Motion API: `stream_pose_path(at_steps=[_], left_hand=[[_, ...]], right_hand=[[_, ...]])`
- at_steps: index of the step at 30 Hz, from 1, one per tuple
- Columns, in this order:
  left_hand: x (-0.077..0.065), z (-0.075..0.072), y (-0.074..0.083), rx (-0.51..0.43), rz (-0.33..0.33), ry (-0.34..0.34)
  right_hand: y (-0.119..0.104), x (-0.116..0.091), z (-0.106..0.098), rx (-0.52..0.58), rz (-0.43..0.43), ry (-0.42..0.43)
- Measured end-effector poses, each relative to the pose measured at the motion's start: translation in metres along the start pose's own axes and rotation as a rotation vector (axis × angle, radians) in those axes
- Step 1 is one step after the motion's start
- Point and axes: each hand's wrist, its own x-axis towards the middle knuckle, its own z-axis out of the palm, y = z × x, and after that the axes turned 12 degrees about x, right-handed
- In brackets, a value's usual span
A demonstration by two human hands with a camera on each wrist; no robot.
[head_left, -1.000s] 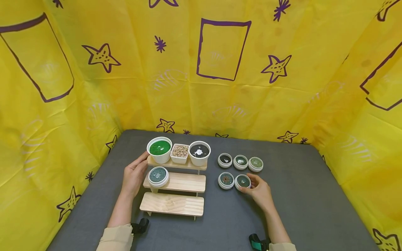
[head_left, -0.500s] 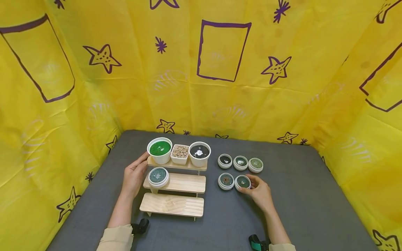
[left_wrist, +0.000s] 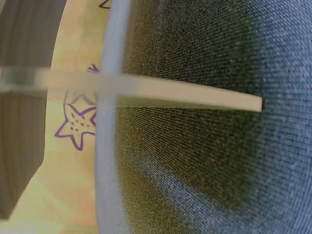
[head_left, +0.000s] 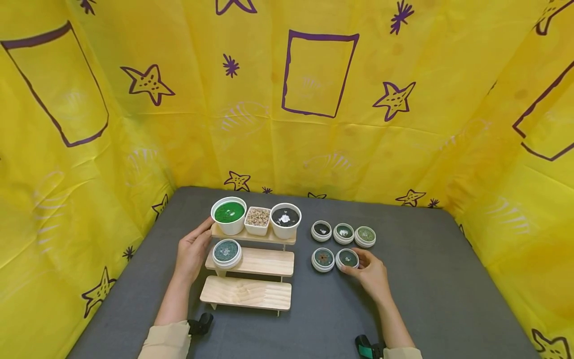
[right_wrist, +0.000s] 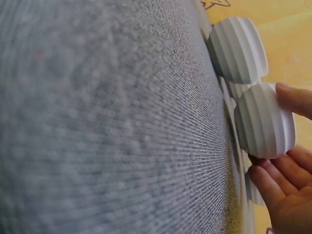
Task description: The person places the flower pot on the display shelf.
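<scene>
judged part done: three tubs (head_left: 257, 230) set on far tier (head_left: 244, 236) of rack (head_left: 246, 293), teal cup (head_left: 226, 252) on middle tier (head_left: 269, 261); four other cups (head_left: 343, 234) left unracked. near-right cup (head_left: 347, 259) pinched by right hand (head_left: 369, 277); left hand (head_left: 190, 253) at rack, grip cannot be told.

Creased yellow fabric walls (head_left: 430, 164) enclose the back and both sides, printed with purple-outlined starfish (head_left: 148, 85), purple spiky bursts (head_left: 230, 66) and faint pale fish skeletons (head_left: 241, 113). Below spreads a broad tabletop covered in dark grey ribbed cloth (head_left: 448, 279), under bright, even light.
</scene>
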Motion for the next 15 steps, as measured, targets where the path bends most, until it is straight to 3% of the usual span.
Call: stream_pose_path(at_steps=[15], left_hand=[[0.001,0.001,0.0,0.008,-0.007,0.009]], right_hand=[[-0.012,0.003,-0.001,0.004,-0.024,0.046]])
